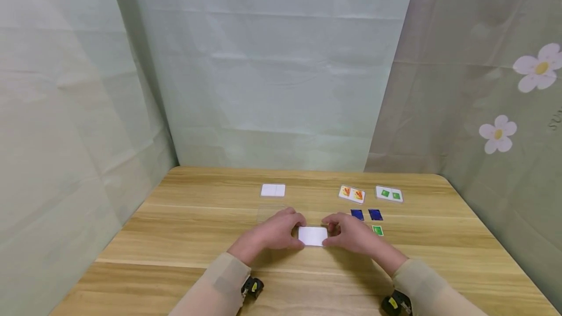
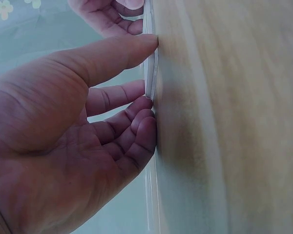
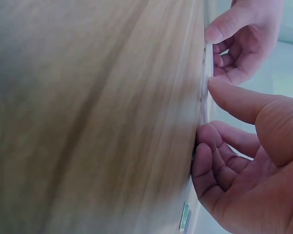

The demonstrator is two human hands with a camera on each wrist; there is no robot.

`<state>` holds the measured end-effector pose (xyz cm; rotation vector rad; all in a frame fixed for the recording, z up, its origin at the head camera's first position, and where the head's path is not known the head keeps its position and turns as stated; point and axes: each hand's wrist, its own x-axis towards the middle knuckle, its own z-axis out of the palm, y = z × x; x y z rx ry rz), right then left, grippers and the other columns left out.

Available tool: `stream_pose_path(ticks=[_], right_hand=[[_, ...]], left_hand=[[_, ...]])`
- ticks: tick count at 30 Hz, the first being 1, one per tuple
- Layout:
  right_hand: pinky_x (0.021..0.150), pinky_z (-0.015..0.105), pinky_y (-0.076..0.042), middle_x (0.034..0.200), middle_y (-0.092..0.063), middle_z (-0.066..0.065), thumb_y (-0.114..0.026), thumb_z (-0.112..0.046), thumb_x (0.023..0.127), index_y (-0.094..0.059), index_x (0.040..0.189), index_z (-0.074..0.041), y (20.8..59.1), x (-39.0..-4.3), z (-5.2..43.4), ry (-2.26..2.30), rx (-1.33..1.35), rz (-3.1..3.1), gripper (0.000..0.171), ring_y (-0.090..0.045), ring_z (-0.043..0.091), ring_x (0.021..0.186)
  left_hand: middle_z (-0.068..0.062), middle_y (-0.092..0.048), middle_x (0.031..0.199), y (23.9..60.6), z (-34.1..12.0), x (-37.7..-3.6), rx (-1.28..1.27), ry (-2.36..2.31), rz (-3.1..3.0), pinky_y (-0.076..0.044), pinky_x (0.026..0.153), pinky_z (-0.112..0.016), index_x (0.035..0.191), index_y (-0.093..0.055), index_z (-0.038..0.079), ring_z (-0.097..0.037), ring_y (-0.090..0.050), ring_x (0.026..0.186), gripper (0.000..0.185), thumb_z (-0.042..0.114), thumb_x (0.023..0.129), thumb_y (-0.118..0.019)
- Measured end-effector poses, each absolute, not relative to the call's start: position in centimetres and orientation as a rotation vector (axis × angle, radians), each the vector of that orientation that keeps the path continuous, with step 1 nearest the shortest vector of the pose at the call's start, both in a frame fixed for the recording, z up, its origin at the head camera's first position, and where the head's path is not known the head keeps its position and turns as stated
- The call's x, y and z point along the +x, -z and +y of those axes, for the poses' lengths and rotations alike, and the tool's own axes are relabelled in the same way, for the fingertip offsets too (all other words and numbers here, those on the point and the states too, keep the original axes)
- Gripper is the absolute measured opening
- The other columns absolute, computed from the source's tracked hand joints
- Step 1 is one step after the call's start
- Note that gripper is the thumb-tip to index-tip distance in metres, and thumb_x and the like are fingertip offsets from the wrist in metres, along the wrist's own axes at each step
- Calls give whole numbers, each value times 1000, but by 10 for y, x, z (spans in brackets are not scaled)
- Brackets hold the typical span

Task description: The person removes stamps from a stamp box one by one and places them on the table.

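A white rectangular tile [image 1: 312,236] lies flat on the wooden table [image 1: 184,238] in front of me. My left hand [image 1: 293,232] pinches its left end and my right hand [image 1: 332,232] pinches its right end. In the left wrist view the left thumb [image 2: 136,46] and curled fingers [image 2: 141,114] sit at the tile's thin edge [image 2: 150,80]. In the right wrist view the right thumb [image 3: 224,90] and fingers [image 3: 205,141] touch the same tile's edge [image 3: 205,68]. My hands hide the tile's two ends.
A plain white tile [image 1: 272,190] lies further back. At the back right lie a tile with orange pictures [image 1: 351,193] and one with green squares [image 1: 389,193]. Two small blue cards [image 1: 366,214] and a small green card [image 1: 377,230] lie just right of my right hand.
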<state>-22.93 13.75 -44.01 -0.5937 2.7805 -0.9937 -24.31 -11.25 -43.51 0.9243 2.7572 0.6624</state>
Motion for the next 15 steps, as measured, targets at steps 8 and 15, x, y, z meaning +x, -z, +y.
stream_pose_path(ticks=[8,15], right_hand=[[80,38,-48,98,-65,-2,-100,-16,82,-77,116,-9,440,-230,136,969,-595,2753,41,-55,19,90],[77,35,-46,96,-64,-1,-100,-13,82,-76,112,-9,441,-230,137,980,-627,2751,38,-55,19,88]], left_hand=[[-1,-60,111,433,-113,-242,914,-655,2765,-50,89,-30,124,-73,7,-14,-53,97,42,21,90,-94],[-1,-61,113,432,-112,-242,915,-645,2758,-51,90,-30,124,-74,7,-13,-53,97,42,20,90,-94]])
